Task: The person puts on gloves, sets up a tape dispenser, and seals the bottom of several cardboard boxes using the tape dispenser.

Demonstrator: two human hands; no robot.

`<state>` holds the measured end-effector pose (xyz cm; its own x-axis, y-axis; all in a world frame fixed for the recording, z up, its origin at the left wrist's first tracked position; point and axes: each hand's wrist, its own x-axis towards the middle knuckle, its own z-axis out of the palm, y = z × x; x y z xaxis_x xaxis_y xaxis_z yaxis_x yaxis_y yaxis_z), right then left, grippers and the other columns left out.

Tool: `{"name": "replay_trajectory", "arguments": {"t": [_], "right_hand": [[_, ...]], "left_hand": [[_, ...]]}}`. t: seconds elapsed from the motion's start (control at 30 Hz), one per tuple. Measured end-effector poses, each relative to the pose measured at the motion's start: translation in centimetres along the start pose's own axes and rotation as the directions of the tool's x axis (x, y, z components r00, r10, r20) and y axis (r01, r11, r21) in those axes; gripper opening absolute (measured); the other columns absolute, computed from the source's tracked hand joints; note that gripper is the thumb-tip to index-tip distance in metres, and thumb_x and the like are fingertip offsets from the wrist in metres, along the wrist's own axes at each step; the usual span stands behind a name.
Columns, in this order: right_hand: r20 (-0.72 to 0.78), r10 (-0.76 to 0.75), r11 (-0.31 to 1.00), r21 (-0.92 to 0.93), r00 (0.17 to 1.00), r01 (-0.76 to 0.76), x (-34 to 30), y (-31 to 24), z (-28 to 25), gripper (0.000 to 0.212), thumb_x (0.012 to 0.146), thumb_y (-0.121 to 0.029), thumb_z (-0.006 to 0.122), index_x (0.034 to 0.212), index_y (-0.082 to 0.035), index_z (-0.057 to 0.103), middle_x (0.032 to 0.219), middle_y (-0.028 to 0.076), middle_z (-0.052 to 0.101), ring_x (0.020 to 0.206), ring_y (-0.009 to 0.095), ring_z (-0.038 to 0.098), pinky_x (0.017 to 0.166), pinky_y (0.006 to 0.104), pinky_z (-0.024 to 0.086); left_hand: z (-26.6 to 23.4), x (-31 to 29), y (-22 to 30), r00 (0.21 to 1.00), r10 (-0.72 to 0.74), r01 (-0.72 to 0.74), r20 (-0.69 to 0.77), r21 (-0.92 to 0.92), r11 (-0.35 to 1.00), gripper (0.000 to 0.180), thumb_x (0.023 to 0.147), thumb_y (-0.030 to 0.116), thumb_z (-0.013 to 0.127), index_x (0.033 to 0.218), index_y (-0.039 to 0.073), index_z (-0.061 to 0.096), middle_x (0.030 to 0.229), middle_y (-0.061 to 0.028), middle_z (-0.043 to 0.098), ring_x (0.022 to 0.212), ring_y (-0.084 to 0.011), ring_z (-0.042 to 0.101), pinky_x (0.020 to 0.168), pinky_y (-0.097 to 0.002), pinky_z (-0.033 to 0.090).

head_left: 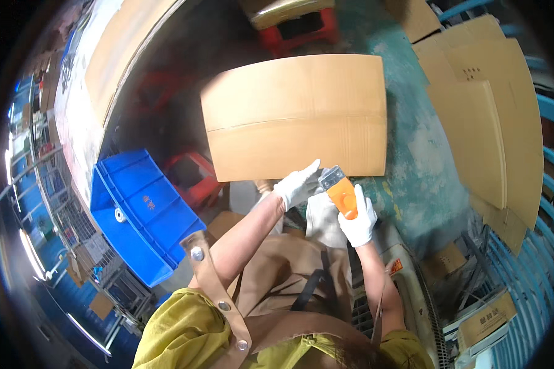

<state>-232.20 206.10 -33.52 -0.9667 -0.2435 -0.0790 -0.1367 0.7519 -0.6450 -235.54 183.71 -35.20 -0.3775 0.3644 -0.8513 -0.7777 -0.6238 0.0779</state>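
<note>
My right hand (358, 220), in a white glove, is closed around an orange hand tool (341, 194) with a grey, shiny flat head; its exact kind I cannot make out. The tool's head points up and left, toward my left hand (297, 186). That hand is also gloved in white, its fingers stretched out close to the tool's head and the near edge of a large cardboard box (298, 120). The box's broad brown face, with a seam across it, lies in front of me. Whether my left fingertips touch the box or the tool is hard to tell.
A blue plastic crate (144, 212) stands tilted at the left, with a red stool (194, 178) beside it. Another red stool (298, 34) carries a carton at the far side. Flattened cardboard sheets (486, 123) lean on blue rails at the right. A white-topped table (83, 104) is far left.
</note>
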Motion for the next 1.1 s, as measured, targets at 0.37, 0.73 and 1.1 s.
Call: {"name": "replay_trajectory", "arguments": {"t": [0.37, 0.73, 1.1], "right_hand": [[-0.001, -0.033, 0.999, -0.014, 0.999, 0.033, 3.0, -11.9, 11.4, 0.071, 0.069, -0.016, 0.080, 0.135, -0.005, 0.053, 0.083, 0.014, 0.060, 0.070, 0.034, 0.061, 0.063, 0.0415, 0.051], [0.042, 0.179, 0.957, 0.222, 0.983, -0.184, 3.5, -27.3, 29.7, 0.072, 0.066, -0.007, 0.076, 0.135, -0.009, 0.056, 0.081, 0.011, 0.059, 0.069, 0.030, 0.061, 0.064, 0.0398, 0.052], [0.221, 0.212, 0.977, -0.040, 0.952, -0.208, -2.9, -14.8, 26.1, 0.072, 0.068, -0.014, 0.079, 0.135, -0.010, 0.053, 0.084, 0.010, 0.059, 0.075, 0.032, 0.063, 0.066, 0.0420, 0.051]], "left_hand": [[-14.1, -4.3, 7.5, 0.984, 0.158, -0.141, -0.087, 0.182, 0.973, 0.020, 0.087, 0.016, 0.070, 0.103, 0.005, 0.071, 0.094, -0.0053, 0.071, 0.090, -0.0155, 0.066, 0.077, -0.0294, 0.053], [-37.6, -2.4, 34.8, 0.521, 0.820, -0.062, -0.237, 0.948, 0.313, 0.022, 0.080, 0.026, 0.076, 0.090, 0.007, 0.076, 0.089, -0.0089, 0.075, 0.082, -0.0179, 0.071, 0.076, -0.0290, 0.054], [-41.9, 3.2, 11.6, 0.962, 0.134, -0.174, -0.236, -0.157, 0.972, 0.034, 0.092, 0.021, 0.067, 0.122, 0.005, 0.063, 0.117, -0.0068, 0.067, 0.105, -0.0191, 0.065, 0.090, -0.0361, 0.053]]}}
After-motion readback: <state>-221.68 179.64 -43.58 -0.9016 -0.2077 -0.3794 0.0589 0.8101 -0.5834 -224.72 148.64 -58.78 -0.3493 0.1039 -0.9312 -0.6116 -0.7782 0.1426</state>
